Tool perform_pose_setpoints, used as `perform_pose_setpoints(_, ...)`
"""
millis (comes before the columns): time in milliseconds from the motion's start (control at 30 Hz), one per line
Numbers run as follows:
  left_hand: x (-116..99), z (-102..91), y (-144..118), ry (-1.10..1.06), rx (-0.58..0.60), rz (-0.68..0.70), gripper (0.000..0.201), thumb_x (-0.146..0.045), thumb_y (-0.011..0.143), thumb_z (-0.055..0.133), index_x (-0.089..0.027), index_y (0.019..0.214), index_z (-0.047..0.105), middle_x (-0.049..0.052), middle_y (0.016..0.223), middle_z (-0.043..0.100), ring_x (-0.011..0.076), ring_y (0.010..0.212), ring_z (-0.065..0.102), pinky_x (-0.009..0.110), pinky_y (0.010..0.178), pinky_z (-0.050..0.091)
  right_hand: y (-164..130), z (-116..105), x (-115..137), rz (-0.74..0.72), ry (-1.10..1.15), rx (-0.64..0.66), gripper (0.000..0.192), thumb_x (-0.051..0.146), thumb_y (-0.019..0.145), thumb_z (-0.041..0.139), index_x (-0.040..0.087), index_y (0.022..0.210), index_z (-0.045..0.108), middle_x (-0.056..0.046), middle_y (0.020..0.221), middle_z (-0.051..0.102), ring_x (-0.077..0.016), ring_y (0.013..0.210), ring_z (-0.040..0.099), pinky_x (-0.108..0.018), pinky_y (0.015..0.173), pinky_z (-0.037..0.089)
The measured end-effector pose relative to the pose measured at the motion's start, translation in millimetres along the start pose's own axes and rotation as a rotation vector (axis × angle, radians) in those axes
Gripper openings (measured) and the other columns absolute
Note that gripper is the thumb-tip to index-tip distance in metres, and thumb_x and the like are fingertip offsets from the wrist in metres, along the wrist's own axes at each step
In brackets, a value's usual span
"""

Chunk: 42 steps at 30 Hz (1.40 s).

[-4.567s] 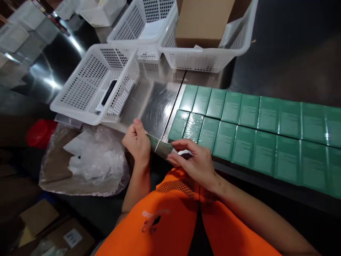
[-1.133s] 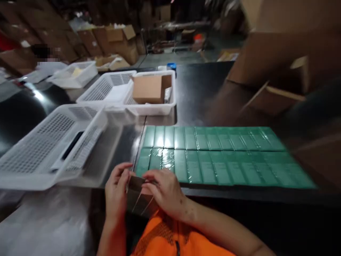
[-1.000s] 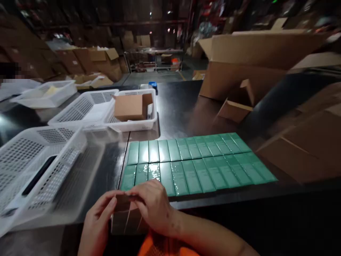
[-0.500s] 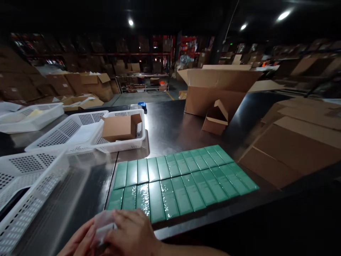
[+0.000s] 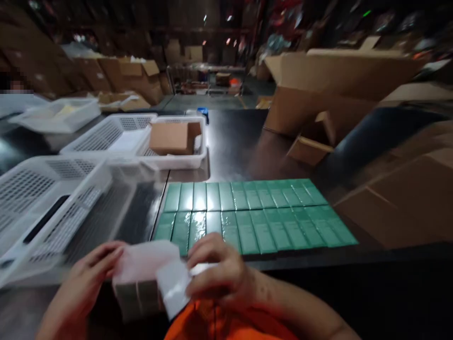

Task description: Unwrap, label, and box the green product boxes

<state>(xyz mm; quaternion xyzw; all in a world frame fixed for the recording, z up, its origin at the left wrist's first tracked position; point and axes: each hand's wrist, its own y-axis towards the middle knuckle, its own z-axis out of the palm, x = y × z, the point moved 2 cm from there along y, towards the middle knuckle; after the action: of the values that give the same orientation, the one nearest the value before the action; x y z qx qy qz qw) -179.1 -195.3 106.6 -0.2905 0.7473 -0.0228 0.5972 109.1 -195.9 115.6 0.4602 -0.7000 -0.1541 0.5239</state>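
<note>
Head view: wrapped box [image 5: 143, 278] between hands.

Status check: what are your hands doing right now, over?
Both hands, left and right, gripping a pale wrapped box. Green boxes laid out ahead. Nothing blocking.

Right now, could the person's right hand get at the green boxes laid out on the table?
Probably yes. The right hand sits just in front of the nearest row of green boxes, with nothing between them, though it holds a small pack in clear wrap together with the left hand.
</note>
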Motion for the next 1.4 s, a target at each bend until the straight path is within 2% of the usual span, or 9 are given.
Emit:
perform_pose_setpoints(100,-6,7.3,-1,-0.02,0.026,0.093,0.011,-0.031,0.053,0.069,-0.022,0.058,0.065,-0.001,0.064,0.069,0.0177,0.065,0.059,0.026,0.058,0.046,15,-49,-4,0.235,-0.044,-0.178,0.008,0.031,0.091,0.066,0.028,0.092,0.073,-0.004,0.089,0.069,-0.0187,0.085,0.066,-0.034,0.078,0.056)
perform_pose_setpoints(167,-3,21.8,-3,0.035,0.055,0.188,0.009,-0.028,0.057,0.057,-0.021,0.052,0.06,0.001,0.057,0.064,0.0163,0.06,0.054,0.025,0.055,0.04,21,-63,-22,0.412,-0.121,-0.259,0.006,0.028,0.09,0.066,0.027,0.087,0.072,-0.003,0.082,0.068,-0.0189,0.078,0.063,-0.035,0.074,0.054)
perform_pose_setpoints(300,4,63.1,-16,0.14,0.194,0.33,0.023,-0.031,0.066,0.052,-0.021,0.045,0.048,-0.002,0.044,0.04,0.0124,0.048,0.037,0.027,0.049,0.029,26,-58,-59,0.683,0.056,-0.219,0.016,0.037,0.083,0.071,0.021,0.084,0.07,-0.002,0.078,0.068,-0.0162,0.071,0.061,-0.031,0.067,0.049)
perform_pose_setpoints(433,6,92.5,-26,0.27,0.351,0.367,0.031,-0.046,0.085,0.056,-0.019,0.075,0.068,-0.001,0.057,0.059,0.0156,0.06,0.056,0.027,0.06,0.04,24,-42,-84,0.832,0.318,-0.131,0.035,0.05,0.072,0.076,0.018,0.081,0.067,-0.001,0.073,0.065,-0.013,0.064,0.056,-0.027,0.062,0.046)
perform_pose_setpoints(500,7,98.8,-26,0.29,0.445,0.339,0.036,-0.051,0.087,0.056,-0.018,0.092,0.07,0.0,0.066,0.066,0.0171,0.067,0.062,0.027,0.064,0.044,22,-34,-90,0.869,0.357,-0.103,0.036,0.05,0.071,0.077,0.017,0.081,0.067,0.0,0.073,0.065,-0.0124,0.064,0.054,-0.027,0.062,0.044)
perform_pose_setpoints(600,9,101.8,-26,0.306,0.512,0.336,0.036,-0.052,0.089,0.056,-0.018,0.082,0.067,0.0,0.065,0.066,0.0156,0.063,0.061,0.026,0.063,0.044,16,-21,-91,0.905,0.327,-0.064,0.03,0.046,0.074,0.074,0.017,0.082,0.069,0.0,0.071,0.065,-0.0119,0.062,0.053,-0.026,0.06,0.042)
perform_pose_setpoints(733,16,104.6,-23,0.355,0.478,0.307,0.036,-0.047,0.09,0.054,-0.019,0.068,0.059,-0.001,0.056,0.064,0.0146,0.055,0.059,0.026,0.059,0.041,9,-8,-91,0.922,0.127,-0.028,0.02,0.037,0.079,0.073,0.018,0.081,0.072,0.001,0.07,0.067,-0.0123,0.062,0.054,-0.026,0.06,0.041)
perform_pose_setpoints(1000,24,112.7,-17,0.604,0.418,0.312,0.034,-0.043,0.09,0.051,-0.019,0.067,0.059,0.001,0.06,0.065,0.0166,0.059,0.058,0.028,0.062,0.038,2,4,-103,0.88,-0.183,-0.014,0.01,0.027,0.082,0.076,0.018,0.078,0.074,-0.001,0.079,0.071,-0.0146,0.072,0.062,-0.027,0.068,0.043)
perform_pose_setpoints(1400,21,118.9,-13,0.745,0.43,0.276,0.034,-0.04,0.09,0.049,-0.02,0.063,0.053,0.0,0.057,0.057,0.016,0.06,0.052,0.028,0.06,0.031,-4,10,-108,0.849,-0.333,0.049,0.01,0.027,0.085,0.073,0.02,0.079,0.075,-0.002,0.079,0.07,-0.0166,0.072,0.062,-0.03,0.07,0.044)
